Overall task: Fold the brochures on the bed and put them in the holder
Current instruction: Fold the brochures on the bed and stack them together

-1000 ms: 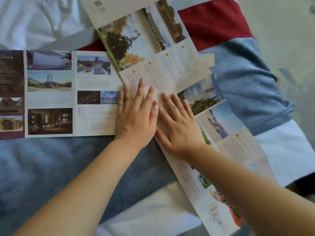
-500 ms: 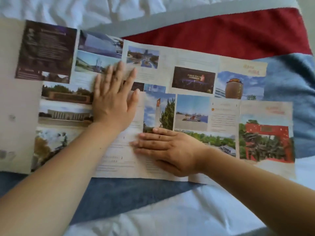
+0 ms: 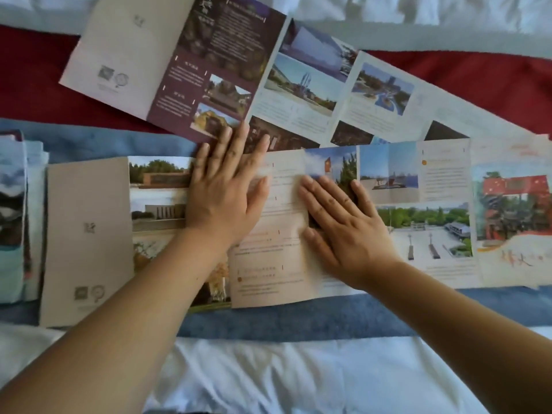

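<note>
Paper brochure lying open on the bed, both palms flat on its middle panels.
At far left sits a stack [image 3: 12,216] of what look like folded leaflets. Just beside it the near brochure [image 3: 86,234] starts, unfolded along the blue band of the bed [image 3: 298,321], its upper edge over a second open brochure [image 3: 301,85] lying tilted. The left hand [image 3: 227,192] is spread, fingers straight, pressing down and gripping nothing. The right hand [image 3: 343,225] lies flat likewise near a crease. The sheet looks thin, light and floppy, and likely to slide on cloth, so it is best lifted by an end panel's edge and turned along an existing fold while one palm pins it.
</note>
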Demonstrator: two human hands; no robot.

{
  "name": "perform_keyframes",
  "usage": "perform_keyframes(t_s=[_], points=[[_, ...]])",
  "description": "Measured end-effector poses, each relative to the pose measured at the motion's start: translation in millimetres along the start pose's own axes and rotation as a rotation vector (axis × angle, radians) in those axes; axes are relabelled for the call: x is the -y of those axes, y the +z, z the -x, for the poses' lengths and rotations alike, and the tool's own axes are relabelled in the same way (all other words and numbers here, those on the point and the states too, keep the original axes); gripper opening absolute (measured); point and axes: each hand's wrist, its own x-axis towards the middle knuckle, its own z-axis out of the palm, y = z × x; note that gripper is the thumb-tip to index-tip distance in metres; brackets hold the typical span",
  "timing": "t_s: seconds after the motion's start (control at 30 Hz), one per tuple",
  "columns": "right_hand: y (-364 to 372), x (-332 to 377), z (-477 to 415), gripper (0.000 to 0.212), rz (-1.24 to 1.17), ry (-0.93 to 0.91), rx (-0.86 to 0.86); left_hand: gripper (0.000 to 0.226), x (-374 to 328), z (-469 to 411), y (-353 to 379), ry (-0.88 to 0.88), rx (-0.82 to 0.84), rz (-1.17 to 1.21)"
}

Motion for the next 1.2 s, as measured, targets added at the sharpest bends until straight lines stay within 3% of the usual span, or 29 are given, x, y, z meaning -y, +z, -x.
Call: perform_keyframes(t_s=[0.23, 0.7, 0.8, 1.2], points=[[5, 39, -9, 0.065, -0.073, 0.210, -0.013, 0.064, 58, 39, -6, -0.010, 0.021, -0.040], [19, 88, -31, 0.065, -0.020, 0.293, -0.066, 0.066, 202, 135, -34, -0.284, 0.054, -0.031], [16, 88, -32, 0.065, -0.038, 0.300, -0.051, 0.067, 209, 150, -38, -0.386, 0.039, 0.037], [12, 151, -55, 0.079, -0.110, 0.437, -0.010, 0.071, 198, 155, -44, -0.403, -0.004, 0.267]])
